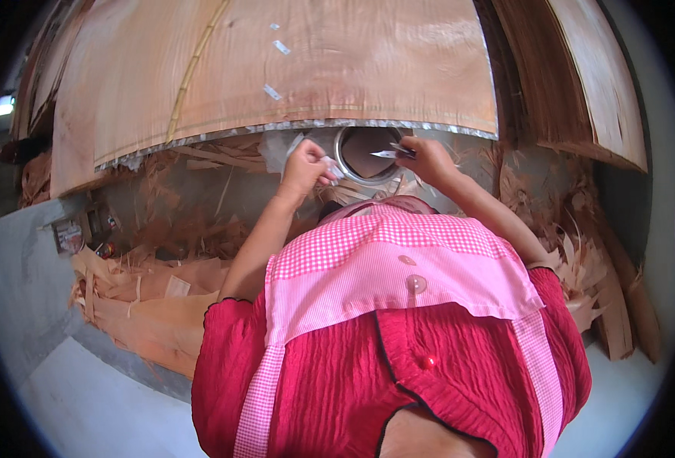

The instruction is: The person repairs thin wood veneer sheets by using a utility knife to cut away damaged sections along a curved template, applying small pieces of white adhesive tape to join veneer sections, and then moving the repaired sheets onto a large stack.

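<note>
My left hand (305, 169) pinches a small crumpled white scrap (330, 166), which looks like paper or tape. My right hand (429, 160) is closed around the dark handle of a small knife (384, 154), its bright pointed blade aimed left. Between the two hands, below the front edge of the veneer, a round metal-rimmed bowl (368, 182) is partly visible. Its inside looks brown, but I cannot make out what is in it. Ahead of both hands lies a broad sheet of wood veneer (353, 69) with a ragged whitish front edge.
A thin yellowish strip (194, 61) and several small white tape pieces (280, 46) lie on the veneer. More veneer sheets (599, 76) hang over at the right. Torn veneer scraps (154, 305) heap on the floor at the left, with others (582, 278) at the right.
</note>
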{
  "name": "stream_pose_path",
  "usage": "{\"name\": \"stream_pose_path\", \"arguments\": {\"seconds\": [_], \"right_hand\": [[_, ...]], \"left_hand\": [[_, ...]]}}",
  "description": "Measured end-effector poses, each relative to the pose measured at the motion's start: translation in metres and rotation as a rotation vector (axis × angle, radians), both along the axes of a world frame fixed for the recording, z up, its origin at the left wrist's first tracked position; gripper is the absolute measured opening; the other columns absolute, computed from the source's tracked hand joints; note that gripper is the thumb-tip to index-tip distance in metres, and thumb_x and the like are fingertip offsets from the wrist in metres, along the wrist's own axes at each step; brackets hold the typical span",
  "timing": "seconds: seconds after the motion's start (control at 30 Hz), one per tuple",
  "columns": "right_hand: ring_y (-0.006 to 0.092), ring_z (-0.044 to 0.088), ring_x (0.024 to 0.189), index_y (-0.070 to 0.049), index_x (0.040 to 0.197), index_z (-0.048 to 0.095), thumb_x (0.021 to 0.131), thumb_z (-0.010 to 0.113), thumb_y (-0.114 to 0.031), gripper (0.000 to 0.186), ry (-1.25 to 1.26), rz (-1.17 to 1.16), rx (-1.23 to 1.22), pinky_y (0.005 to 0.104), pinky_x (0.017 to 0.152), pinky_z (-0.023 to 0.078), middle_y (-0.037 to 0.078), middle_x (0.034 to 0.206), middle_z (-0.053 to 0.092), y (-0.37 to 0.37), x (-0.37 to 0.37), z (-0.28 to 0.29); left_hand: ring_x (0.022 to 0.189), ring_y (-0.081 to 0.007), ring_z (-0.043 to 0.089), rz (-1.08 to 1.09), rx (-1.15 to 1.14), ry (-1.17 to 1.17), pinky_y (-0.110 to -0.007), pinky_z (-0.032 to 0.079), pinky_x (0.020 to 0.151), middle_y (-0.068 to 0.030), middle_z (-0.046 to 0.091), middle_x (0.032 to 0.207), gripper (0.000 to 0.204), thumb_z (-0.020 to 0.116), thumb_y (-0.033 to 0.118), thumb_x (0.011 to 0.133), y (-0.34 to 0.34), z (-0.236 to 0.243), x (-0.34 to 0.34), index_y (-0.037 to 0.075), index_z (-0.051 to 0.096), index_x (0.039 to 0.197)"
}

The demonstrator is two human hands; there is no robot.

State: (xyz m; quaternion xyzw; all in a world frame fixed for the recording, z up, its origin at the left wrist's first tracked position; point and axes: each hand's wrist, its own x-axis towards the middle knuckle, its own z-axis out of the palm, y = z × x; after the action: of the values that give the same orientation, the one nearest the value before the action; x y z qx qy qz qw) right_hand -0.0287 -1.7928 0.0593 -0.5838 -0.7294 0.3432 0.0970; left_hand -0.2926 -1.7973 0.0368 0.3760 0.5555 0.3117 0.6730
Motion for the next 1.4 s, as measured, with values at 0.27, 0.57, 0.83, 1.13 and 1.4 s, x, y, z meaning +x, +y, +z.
{"name": "stream_pose_path", "arguments": {"seconds": [0.27,0.57,0.83,1.13,1.4], "right_hand": [[0.0305,0.059,0.071,-0.01,0.089,0.059,0.07,0.055,-0.008,0.02,-0.025,0.137,0.304,0.0385,0.06,0.047,0.011,0.087,0.058,-0.017,0.009,-0.036],[0.0132,0.055,0.088,-0.002,0.092,0.058,0.074,0.051,0.005,0.02,1.05,-0.375,-0.382,0.028,0.08,0.042,0.004,0.091,0.061,-0.024,-0.034,-0.1],[0.014,0.056,0.082,-0.003,0.087,0.059,0.072,0.049,0.007,0.02,1.051,-0.436,-0.343,0.027,0.076,0.044,0.004,0.086,0.062,-0.015,-0.051,-0.163],[0.0152,0.054,0.089,-0.006,0.108,0.056,0.078,0.051,0.0,0.031,0.94,0.177,-0.043,0.0286,0.083,0.04,0.009,0.094,0.061,-0.017,-0.056,-0.074],[0.0116,0.055,0.067,-0.003,0.105,0.053,0.085,0.053,-0.015,0.023,0.857,0.201,-0.369,0.0275,0.063,0.045,0.006,0.078,0.06,-0.019,0.048,0.03]], "left_hand": [[0.049,-0.0085,0.051,-0.241,-0.059,0.081,-0.021,0.039,0.042,-0.002,0.055,0.059,0.006,0.054,0.01,0.079,-0.003,-0.026,0.068,0.006,0.058,0.081],[0.069,-0.0313,0.061,-0.177,0.211,0.974,-0.04,0.047,0.061,-0.0162,0.061,0.067,0.02,0.056,0.024,0.074,-0.009,-0.107,0.084,0.006,0.063,0.077],[0.076,-0.0366,0.059,-0.255,0.129,1.195,-0.044,0.046,0.065,-0.0203,0.06,0.079,0.018,0.055,0.019,0.073,-0.027,-0.084,0.021,0.003,0.063,0.077],[0.052,-0.0125,0.055,-0.376,-0.035,0.81,-0.027,0.043,0.047,-0.0044,0.057,0.059,0.016,0.055,0.019,0.078,-0.046,0.059,-0.026,0.005,0.061,0.075],[0.045,-0.0051,0.049,-0.519,0.228,0.448,-0.02,0.038,0.04,0.0008,0.055,0.055,0.013,0.059,0.017,0.079,0.004,0.113,0.108,0.004,0.062,0.079]]}}
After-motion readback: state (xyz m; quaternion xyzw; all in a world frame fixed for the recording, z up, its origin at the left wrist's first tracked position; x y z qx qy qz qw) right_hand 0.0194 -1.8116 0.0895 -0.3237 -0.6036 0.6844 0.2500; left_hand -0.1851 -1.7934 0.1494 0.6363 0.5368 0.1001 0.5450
